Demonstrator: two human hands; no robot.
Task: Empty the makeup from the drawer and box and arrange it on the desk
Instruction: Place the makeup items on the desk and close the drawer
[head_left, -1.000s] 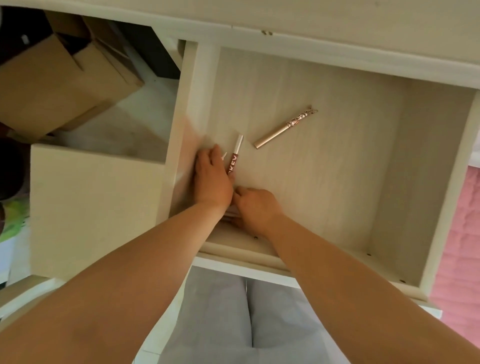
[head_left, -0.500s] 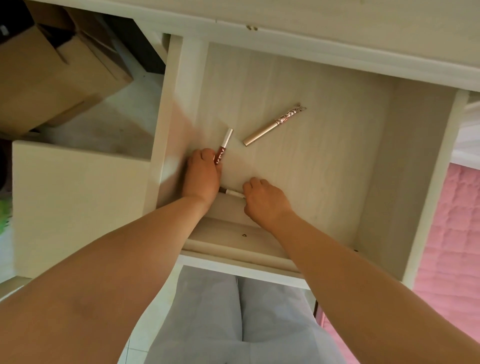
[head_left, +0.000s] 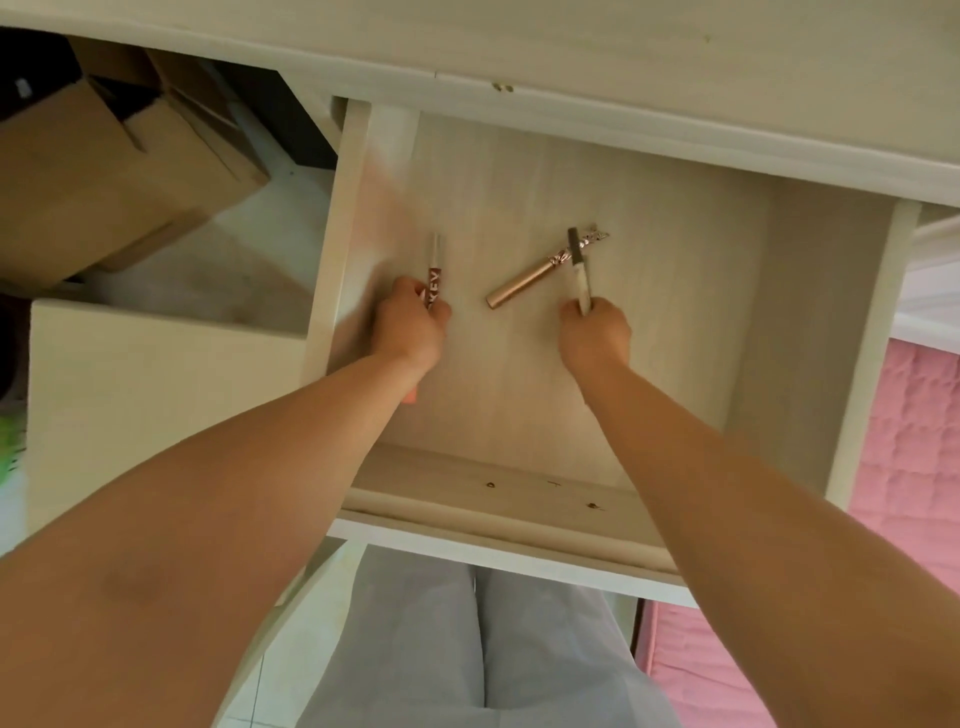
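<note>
Now, head view: both hands are down in the open drawer (head_left: 800, 322). The left hand (head_left: 410, 330) grips a red lip pencil (head_left: 433, 278) near the left wall; the right hand (head_left: 595, 335) clutches a white pencil (head_left: 581, 275), its tip crossing over the rose-gold mascara tube (head_left: 535, 275) lying on the drawer floor.

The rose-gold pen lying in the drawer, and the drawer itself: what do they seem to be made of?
The rose-gold pen with an ornate patterned cap looks like metal or metallised plastic: it has a smooth, satiny sheen, and I cannot tell which. The pale drawer looks like laminated board with a printed wood grain, matt; small screw heads show along its front wall.
</note>
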